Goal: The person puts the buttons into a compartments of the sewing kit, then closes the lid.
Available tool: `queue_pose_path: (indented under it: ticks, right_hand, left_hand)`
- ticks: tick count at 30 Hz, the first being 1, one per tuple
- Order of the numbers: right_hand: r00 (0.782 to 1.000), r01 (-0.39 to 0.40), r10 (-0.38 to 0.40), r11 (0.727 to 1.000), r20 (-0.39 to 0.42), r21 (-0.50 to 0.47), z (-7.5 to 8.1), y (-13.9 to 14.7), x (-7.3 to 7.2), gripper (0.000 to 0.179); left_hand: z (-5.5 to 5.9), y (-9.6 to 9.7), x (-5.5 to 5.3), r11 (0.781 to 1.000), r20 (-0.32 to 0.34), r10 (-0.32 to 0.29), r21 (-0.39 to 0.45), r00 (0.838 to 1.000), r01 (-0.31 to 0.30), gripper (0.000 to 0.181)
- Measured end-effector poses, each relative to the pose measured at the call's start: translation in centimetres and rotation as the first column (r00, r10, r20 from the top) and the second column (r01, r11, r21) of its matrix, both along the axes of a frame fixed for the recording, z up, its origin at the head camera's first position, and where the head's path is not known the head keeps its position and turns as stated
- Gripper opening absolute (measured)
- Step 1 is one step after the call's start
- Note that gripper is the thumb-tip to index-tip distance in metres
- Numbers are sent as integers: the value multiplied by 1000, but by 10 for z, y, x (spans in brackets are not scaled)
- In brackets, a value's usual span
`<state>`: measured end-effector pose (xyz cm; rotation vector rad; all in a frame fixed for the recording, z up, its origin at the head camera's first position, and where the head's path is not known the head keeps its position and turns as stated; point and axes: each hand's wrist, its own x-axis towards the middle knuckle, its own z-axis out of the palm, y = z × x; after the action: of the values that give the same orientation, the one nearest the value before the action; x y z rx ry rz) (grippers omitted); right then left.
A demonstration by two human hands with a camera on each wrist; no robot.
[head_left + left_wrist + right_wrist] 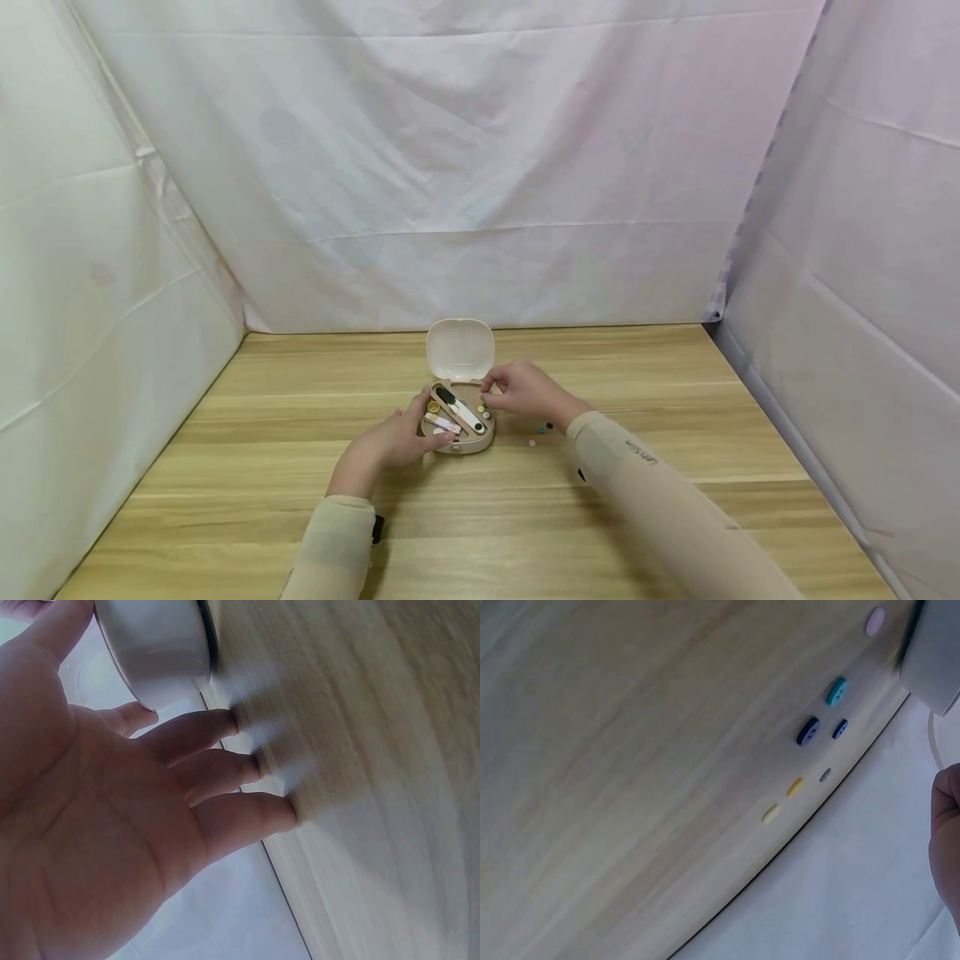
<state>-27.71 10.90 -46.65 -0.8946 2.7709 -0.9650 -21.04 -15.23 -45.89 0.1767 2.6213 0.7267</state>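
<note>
A small white case [463,447] stands on the table with its lid [460,346] raised. Its tan tray carries white-and-black snips [468,417], a yellow round item [433,407], a pink-and-white strip [442,423] and small buttons [487,415]. My left hand [397,437] spans the case's left side, thumb at the front rim; in the left wrist view its other fingers [247,817] stretch to the tabletop. Over the tray's right part is my right hand [525,392], thumb and index fingertips close together. Whether a button sits between them is too small to tell.
Loose buttons lie on the table right of the case, among them a teal button [837,691], a pink button [875,621], a navy button [808,731] and a yellow button [795,787]. White cloth [465,167] hangs behind and at both sides of the wooden table [300,500].
</note>
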Motion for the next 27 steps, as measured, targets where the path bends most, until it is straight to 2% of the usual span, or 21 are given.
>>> queue_pose_path:
  ticks: [15, 27]
  right_hand:
    - [999, 11, -11, 1000, 37, 6, -11, -9, -4, 7]
    - [999, 16, -16, 1000, 46, -13, -11, -9, -3, 7]
  left_hand:
    - [3, 1, 2, 1000, -5, 4, 14, 1000, -4, 105]
    - [1, 0, 2, 1000, -8, 4, 13, 1000, -4, 105]
